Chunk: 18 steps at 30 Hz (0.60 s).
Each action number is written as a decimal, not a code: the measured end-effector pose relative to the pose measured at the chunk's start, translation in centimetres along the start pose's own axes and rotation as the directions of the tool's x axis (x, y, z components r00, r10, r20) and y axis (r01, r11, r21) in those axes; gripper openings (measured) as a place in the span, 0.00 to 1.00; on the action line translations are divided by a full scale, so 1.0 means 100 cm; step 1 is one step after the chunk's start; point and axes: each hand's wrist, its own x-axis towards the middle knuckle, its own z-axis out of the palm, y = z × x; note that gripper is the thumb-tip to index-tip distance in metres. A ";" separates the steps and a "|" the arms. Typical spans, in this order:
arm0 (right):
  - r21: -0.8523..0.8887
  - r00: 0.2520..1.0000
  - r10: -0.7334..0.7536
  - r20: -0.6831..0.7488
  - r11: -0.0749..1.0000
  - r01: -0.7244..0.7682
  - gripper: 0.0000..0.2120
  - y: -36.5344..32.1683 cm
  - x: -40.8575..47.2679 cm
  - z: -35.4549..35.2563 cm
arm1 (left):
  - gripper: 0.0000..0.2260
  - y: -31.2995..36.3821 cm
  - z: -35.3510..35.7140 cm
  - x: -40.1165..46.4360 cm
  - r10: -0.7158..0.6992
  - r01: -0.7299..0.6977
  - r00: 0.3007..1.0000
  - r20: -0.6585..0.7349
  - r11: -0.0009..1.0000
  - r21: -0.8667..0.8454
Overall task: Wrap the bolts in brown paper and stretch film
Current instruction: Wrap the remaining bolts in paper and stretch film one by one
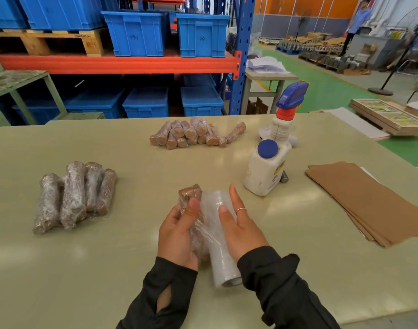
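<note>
My left hand (179, 233) gripped the brown-paper-wrapped bolt bundle (190, 193) steady while my right hand (241, 231), at three o'clock, fingers straight, pressed the clear stretch-film roll (221, 245) to feed film.

Tabletop (108, 269) looks like smooth semi-glossy plastic laminate, the stretch film roll (223, 260) is clear shiny plastic, brown paper sheets (369, 205) are flat matt kraft, film-wrapped bundles (72, 195) crinkly and glossy, spray bottle (266, 172) scuffed white plastic.
</note>
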 end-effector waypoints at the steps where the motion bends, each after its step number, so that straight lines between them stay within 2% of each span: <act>1: 0.007 1.000 -0.012 0.020 1.000 0.012 0.22 0.001 0.001 -0.001 | 0.23 0.000 0.000 0.000 0.014 -0.014 1.000 0.001 1.000 -0.004; 4: -0.026 0.994 -0.105 0.017 0.994 0.106 0.19 0.000 0.002 -0.004 | 0.22 0.002 -0.003 0.002 0.024 -0.024 1.000 0.002 1.000 -0.020; 8: -0.383 0.972 -0.212 -0.099 0.910 0.160 0.18 -0.005 0.003 -0.008 | 0.21 0.001 -0.004 0.003 -0.055 0.065 0.994 0.098 0.992 -0.105; 11: -0.501 0.969 -0.228 -0.092 0.852 0.152 0.18 -0.005 -0.001 -0.005 | 0.19 0.000 -0.004 0.003 -0.058 0.077 0.988 0.144 0.989 -0.127; 14: -0.652 0.960 -0.255 -0.113 0.748 0.122 0.18 -0.003 -0.001 0.003 | 0.25 -0.001 0.000 0.002 -0.066 0.076 0.987 0.143 0.995 -0.067; 18: -0.680 0.962 -0.254 -0.102 0.723 0.119 0.19 -0.007 0.002 0.009 | 0.28 -0.003 0.008 0.003 -0.033 0.041 0.988 0.152 0.998 -0.050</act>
